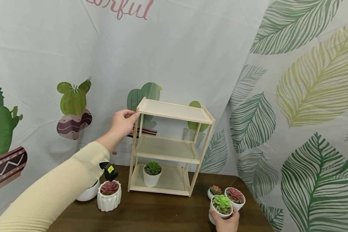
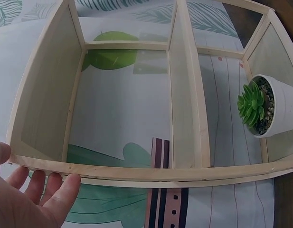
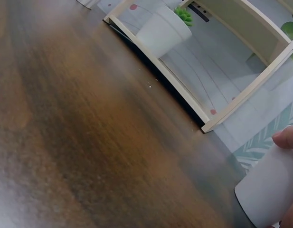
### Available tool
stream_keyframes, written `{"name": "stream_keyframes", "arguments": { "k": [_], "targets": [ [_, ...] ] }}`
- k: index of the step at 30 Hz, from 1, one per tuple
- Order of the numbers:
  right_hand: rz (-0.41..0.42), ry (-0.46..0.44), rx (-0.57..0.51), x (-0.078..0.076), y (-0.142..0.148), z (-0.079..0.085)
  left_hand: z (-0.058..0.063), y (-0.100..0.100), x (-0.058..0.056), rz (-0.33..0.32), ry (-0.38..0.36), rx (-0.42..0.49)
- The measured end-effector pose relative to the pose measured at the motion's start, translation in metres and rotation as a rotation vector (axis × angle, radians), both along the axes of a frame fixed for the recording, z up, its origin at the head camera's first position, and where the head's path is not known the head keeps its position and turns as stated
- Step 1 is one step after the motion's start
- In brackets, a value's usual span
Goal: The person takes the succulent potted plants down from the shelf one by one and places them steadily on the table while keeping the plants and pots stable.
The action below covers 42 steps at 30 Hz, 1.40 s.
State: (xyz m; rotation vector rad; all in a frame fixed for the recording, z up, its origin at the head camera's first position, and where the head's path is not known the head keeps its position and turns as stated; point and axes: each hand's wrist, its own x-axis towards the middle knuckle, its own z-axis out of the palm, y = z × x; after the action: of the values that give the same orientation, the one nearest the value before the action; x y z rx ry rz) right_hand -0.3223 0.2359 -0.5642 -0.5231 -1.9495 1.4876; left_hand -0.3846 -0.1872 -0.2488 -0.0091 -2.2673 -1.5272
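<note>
A light wooden three-tier shelf (image 1: 168, 151) stands on the table. My left hand (image 1: 122, 121) holds its upper left front corner, the thumb and fingers (image 2: 65, 194) around the frame in the left wrist view. On the bottom tier, toward the left, sits a dark green succulent in a white pot (image 1: 151, 178). At the right of the table my right hand (image 1: 227, 223) grips a bright green succulent in a white pot (image 1: 217, 216); that pot (image 3: 267, 190) appears at the lower right in the right wrist view.
Just behind the gripped pot are a small reddish-green succulent (image 1: 216, 189) and a red succulent (image 1: 235, 195) in white pots. Left of the shelf, a ribbed white pot (image 1: 108, 201) with a red succulent stands beside a white bowl-like pot (image 1: 88, 193). A printed curtain (image 1: 191, 58) hangs behind.
</note>
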Motion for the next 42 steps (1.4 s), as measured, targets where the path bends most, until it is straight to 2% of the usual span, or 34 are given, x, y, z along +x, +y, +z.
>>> {"name": "stream_keyframes", "arguments": {
  "k": [5, 9, 17, 25, 29, 33, 38, 42],
  "targets": [
    [-0.028, -0.036, 0.049, 0.000, 0.003, 0.002, -0.001, 0.001, 0.000, 0.001, -0.004, 0.000],
    [-0.015, -0.054, 0.064, 0.000, 0.005, 0.005, 0.000, 0.001, 0.001, 0.000, 0.002, 0.001],
    [-0.005, -0.013, 0.072, 0.000, 0.004, 0.004, 0.001, 0.002, 0.001, 0.003, 0.002, 0.009],
    [0.069, -0.075, 0.051, 0.000, 0.011, 0.003, 0.000, -0.001, -0.001, -0.015, -0.009, 0.006],
    [0.108, -0.092, 0.087, 0.002, 0.015, 0.007, 0.000, -0.003, -0.001, -0.031, -0.020, -0.005],
    [0.145, -0.136, 0.137, 0.006, 0.018, 0.015, 0.000, -0.006, 0.002, -0.065, -0.033, -0.021],
    [0.167, -0.234, 0.125, 0.014, 0.019, 0.033, -0.002, -0.011, 0.008, -0.118, -0.074, -0.064],
    [0.173, -0.192, 0.161, 0.021, 0.021, 0.052, -0.004, -0.015, 0.012, -0.163, -0.102, -0.104]
  ]
}}
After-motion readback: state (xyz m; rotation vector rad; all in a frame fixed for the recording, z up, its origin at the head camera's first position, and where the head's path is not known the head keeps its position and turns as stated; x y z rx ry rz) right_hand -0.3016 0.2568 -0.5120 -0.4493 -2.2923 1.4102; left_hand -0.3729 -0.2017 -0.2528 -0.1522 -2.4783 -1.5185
